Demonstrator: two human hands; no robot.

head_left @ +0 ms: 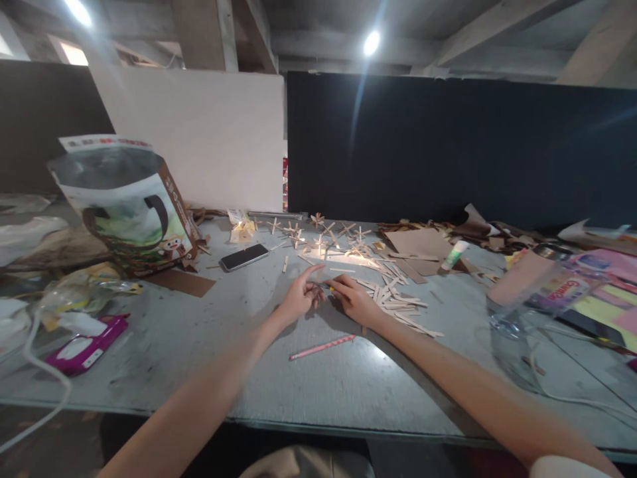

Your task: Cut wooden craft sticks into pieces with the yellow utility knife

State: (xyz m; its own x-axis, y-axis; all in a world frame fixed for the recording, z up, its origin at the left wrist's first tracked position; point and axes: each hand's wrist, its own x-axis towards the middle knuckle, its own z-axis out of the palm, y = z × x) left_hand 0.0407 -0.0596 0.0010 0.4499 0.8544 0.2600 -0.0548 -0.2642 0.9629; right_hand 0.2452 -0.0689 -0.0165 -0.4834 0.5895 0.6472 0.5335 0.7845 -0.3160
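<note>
My left hand (299, 297) is over the middle of the grey table, its index finger stretched out and the other fingers loosely bent; I see nothing held in it. Facing it, my right hand (354, 300) has thumb and fingers pinched together around something small, with a bit of yellow (331, 289) at the fingertips. Just right of that hand lies a heap of loose flat wooden sticks (401, 305). Beyond both hands stand several star shapes made of crossed sticks (348, 229). A pink striped pencil (322, 347) lies nearer to me, below the hands.
A phone (243, 257) and a large printed bag (129, 212) are at the left, with a purple device (88, 346) in front. Cardboard pieces (418, 245), a glue stick (454, 255) and a clear bottle (512, 332) are at the right. Dark panels (448, 146) stand behind.
</note>
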